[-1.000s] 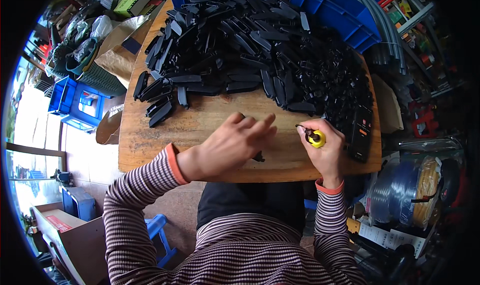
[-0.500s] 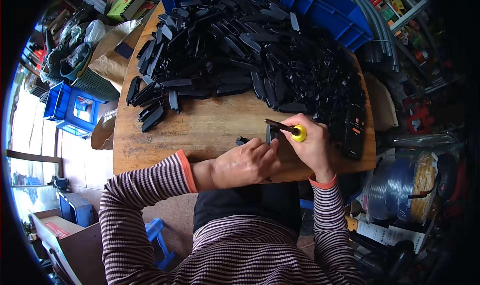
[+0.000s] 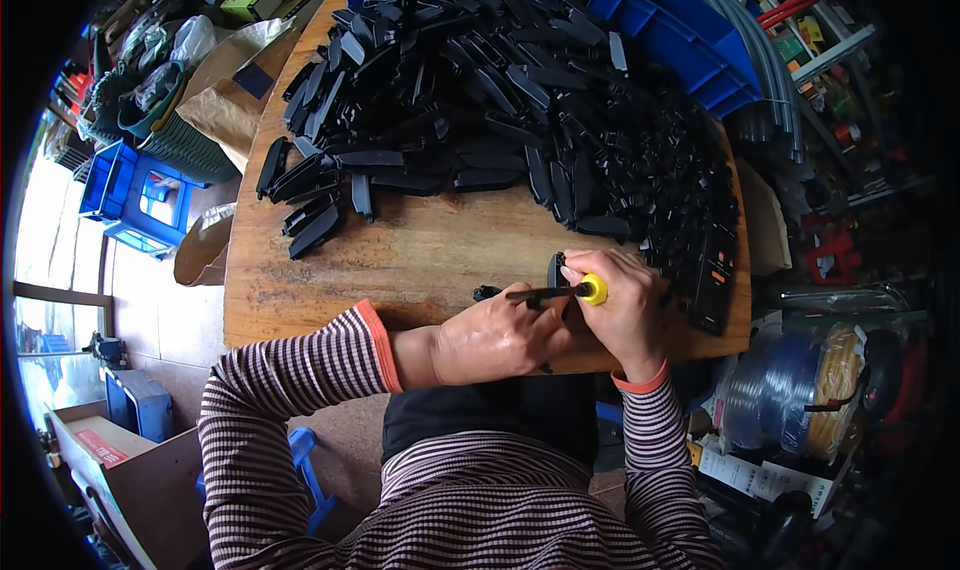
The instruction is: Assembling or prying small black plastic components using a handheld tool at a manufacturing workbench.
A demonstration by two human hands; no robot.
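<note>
My right hand [image 3: 622, 308] is closed round a yellow-handled tool [image 3: 594, 289] with a dark, narrow shaft. The shaft points left and crosses over the fingers of my left hand [image 3: 498, 338]. My left hand is closed near the table's front edge, gripping a small black plastic part [image 3: 558, 270] whose upper end shows between the two hands. Its lower end is hidden by my fingers. The right thumb lies close beside that part. Another small black piece [image 3: 486, 293] rests on the wood just beyond my left knuckles.
A large heap of long black plastic pieces [image 3: 420, 80] covers the far side of the wooden table [image 3: 400, 255]. Smaller black parts [image 3: 640, 160] pile up at the right, beside a flat black box [image 3: 712, 280]. Blue crates [image 3: 680, 40] stand behind, and a brown paper bag [image 3: 225, 105] at the left.
The tool has tipped down and left, so its shaft now lies over my left fingers. My right hand has shifted slightly toward me. The whole view has moved a little.
</note>
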